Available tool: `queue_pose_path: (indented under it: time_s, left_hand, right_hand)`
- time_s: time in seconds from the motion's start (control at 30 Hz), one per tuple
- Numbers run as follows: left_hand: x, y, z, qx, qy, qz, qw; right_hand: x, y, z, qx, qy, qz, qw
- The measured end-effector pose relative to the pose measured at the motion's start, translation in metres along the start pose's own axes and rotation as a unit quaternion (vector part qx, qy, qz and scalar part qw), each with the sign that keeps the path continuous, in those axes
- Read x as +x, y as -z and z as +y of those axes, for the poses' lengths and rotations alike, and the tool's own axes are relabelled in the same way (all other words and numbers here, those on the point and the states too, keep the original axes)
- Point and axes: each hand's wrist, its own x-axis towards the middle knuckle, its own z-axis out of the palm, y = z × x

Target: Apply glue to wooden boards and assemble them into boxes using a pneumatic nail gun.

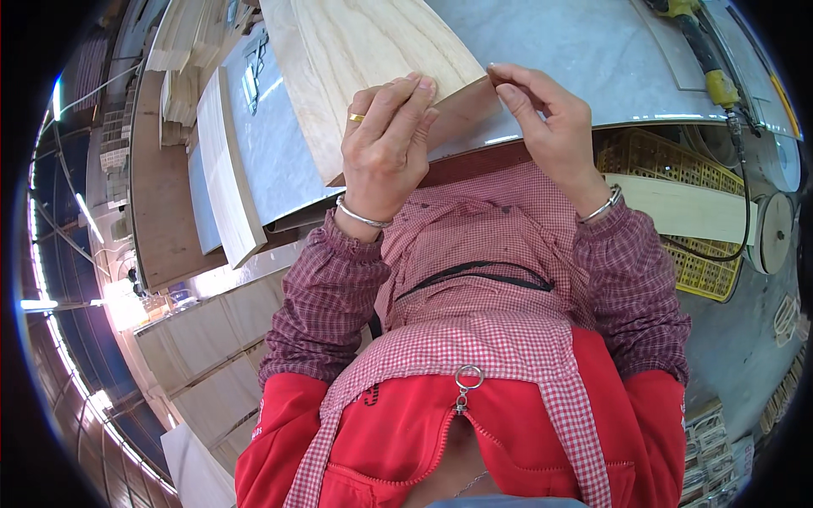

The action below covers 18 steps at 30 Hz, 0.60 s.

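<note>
A pale wood veneer sheet (364, 59) lies on the grey worktable (576, 59), its near corner overhanging the edge. My left hand (385, 144), wearing a gold ring and a silver bangle, rests with curled fingers on that near corner. My right hand (542, 118), also with a bangle, pinches the sheet's near right corner between thumb and forefinger. Both forearms wear red checked sleeves.
Further veneer sheets (224, 169) are stacked on the left part of the table. A yellow power tool with a black hose (716, 80) lies at the right. A yellow plastic crate (677, 169) sits under the table. More pale boards (212, 356) lie on the floor at left.
</note>
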Motion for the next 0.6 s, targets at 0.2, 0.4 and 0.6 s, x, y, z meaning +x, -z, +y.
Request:
queue_pose_path:
  time_s: [0.2, 0.4, 0.6]
  left_hand:
    - [0.001, -0.003, -0.001, 0.003, -0.007, 0.002, 1.000]
    - [0.000, -0.004, -0.002, 0.000, -0.017, 0.010, 1.000]
    - [-0.008, 0.002, -0.008, 0.009, -0.019, 0.016, 1.000]
  right_hand:
    - [-0.005, -0.007, 0.008, -0.026, 0.135, 0.067, 0.988]
    - [0.001, 0.006, 0.001, -0.110, 0.161, 0.001, 0.981]
    - [0.048, 0.106, 0.023, -0.332, 0.126, 0.080, 0.931]
